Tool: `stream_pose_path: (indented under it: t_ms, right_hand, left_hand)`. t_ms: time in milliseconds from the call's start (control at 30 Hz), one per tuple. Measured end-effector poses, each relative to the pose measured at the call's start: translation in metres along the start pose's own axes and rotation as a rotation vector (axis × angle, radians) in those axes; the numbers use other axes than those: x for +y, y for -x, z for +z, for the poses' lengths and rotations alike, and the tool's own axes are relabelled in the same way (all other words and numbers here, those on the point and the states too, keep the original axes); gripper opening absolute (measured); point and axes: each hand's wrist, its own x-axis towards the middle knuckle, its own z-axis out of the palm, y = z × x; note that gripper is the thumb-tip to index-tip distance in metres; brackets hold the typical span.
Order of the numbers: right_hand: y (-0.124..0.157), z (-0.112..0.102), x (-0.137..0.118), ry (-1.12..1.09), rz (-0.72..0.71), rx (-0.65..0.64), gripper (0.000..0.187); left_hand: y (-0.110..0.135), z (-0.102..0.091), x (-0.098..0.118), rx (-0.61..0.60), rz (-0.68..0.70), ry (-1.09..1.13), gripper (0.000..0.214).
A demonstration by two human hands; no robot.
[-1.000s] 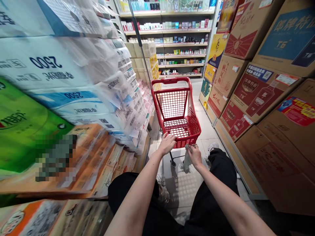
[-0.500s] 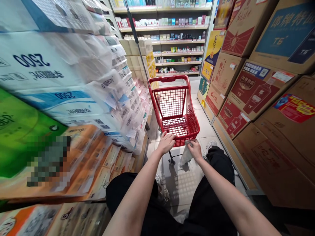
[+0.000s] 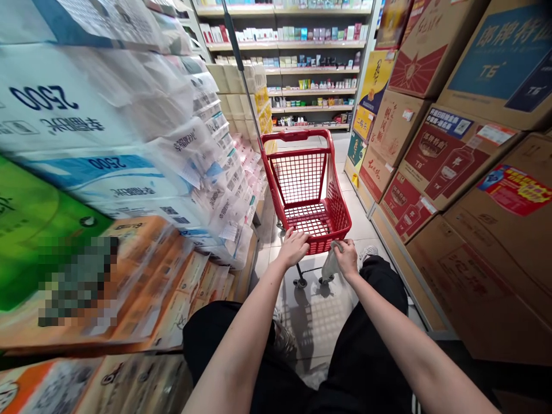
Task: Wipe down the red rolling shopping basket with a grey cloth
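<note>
A red plastic shopping cart (image 3: 307, 134) with grid walls stands right in front of me, its handle at the far end. My left hand (image 3: 295, 248) grips the near rim of its basket, fingers bent over the edge. By the right end of that rim, my right hand (image 3: 345, 259) pinches a grey cloth (image 3: 331, 263), which hangs down against the outside of the basket. Its fingertips are partly hidden by the cloth. A thin pole (image 3: 246, 86) with a dark sleeve rises from the cart's left side.
Stacked tissue packs (image 3: 112, 132) crowd my left side, with orange packs (image 3: 146, 276) lower down. Cardboard cartons (image 3: 466, 155) are piled on the right along a low wooden platform (image 3: 409, 270). Shelves (image 3: 319, 70) of small goods close the aisle's far end. Pale floor tiles (image 3: 340, 141) run between.
My right hand has risen slightly and moved a little right, and the grey cloth hangs shorter and more bunched. My left hand stays on the cart's rim. The cart has hardly moved.
</note>
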Motion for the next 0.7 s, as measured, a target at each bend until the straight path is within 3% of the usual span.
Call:
stream_pose_path:
  t_ms: [133, 300, 433, 700]
  right_hand:
    - [0.007, -0.003, -0.013, -0.022, -0.05, -0.015, 0.028]
    - [0.021, 0.02, -0.035, 0.1, -0.072, 0.05, 0.023]
    - [0.026, 0.033, -0.036, 0.138, -0.054, 0.097, 0.027]
    - [0.014, 0.008, -0.034, -0.024, -0.093, -0.059, 0.024]
  left_hand:
    - [-0.001, 0.0, -0.003, -0.002, -0.003, 0.005, 0.035]
    - [-0.001, 0.005, 0.006, 0.004, -0.004, -0.025, 0.036]
    - [-0.003, 0.007, 0.013, 0.008, 0.005, -0.034, 0.036]
    - [-0.004, 0.002, 0.011, -0.004, 0.009, -0.003, 0.037]
